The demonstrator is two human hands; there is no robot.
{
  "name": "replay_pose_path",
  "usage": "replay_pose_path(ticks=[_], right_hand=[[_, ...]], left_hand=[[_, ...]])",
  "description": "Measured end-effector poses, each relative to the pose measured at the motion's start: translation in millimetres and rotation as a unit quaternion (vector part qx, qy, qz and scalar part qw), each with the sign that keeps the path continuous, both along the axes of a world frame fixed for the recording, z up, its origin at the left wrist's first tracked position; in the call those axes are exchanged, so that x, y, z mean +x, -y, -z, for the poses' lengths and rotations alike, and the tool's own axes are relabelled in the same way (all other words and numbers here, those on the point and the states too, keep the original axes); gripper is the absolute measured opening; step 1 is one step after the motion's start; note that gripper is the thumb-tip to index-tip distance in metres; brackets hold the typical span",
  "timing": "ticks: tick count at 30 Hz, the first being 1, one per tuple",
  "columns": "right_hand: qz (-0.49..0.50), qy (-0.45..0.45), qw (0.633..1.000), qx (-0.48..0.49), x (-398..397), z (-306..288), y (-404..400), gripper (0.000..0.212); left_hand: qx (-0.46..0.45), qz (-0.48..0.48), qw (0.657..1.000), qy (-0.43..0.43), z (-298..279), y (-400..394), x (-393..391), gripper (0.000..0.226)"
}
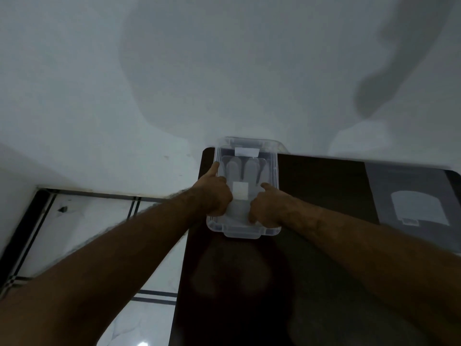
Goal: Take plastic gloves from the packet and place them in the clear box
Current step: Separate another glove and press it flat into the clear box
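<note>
A clear plastic box point(242, 233) stands at the far left corner of a dark table point(324, 196). A see-through plastic glove point(240, 171) lies flat inside it, fingers pointing away from me, with a white square patch at its palm. My left hand point(216, 194) and my right hand point(266, 206) are both inside the box, fingers curled on the glove's lower part. Each forefinger sticks out; the left one touches the box's left wall. The grey glove packet point(414, 196) lies flat at the table's right, apart from both hands.
A white wall rises right behind the box and table. Left of the table is a white tiled floor point(82, 226) with dark lines. The table's left edge runs close under my left forearm.
</note>
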State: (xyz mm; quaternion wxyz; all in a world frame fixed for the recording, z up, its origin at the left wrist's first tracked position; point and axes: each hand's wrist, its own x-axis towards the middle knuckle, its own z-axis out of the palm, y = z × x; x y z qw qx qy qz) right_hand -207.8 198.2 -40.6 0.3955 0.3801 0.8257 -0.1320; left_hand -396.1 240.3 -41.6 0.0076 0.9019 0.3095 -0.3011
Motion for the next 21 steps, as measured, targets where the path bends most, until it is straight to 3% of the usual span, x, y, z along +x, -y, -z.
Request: replay_pose_path(ticks=[3, 12, 21], right_hand=[[0.002, 0.014, 1.000, -0.001, -2, -1, 1, 0.045], [-0.004, -0.052, 0.997, 0.063, -3, -4, 2, 0.044], [0.026, -0.044, 0.996, 0.078, -11, -1, 5, 0.046]], left_hand=[[0.012, -0.004, 1.000, -0.015, 0, -4, 2, 0.032], [0.040, -0.001, 0.999, -0.002, 8, -11, 8, 0.035], [0.051, -0.009, 0.999, 0.004, 10, -21, 14, 0.037]])
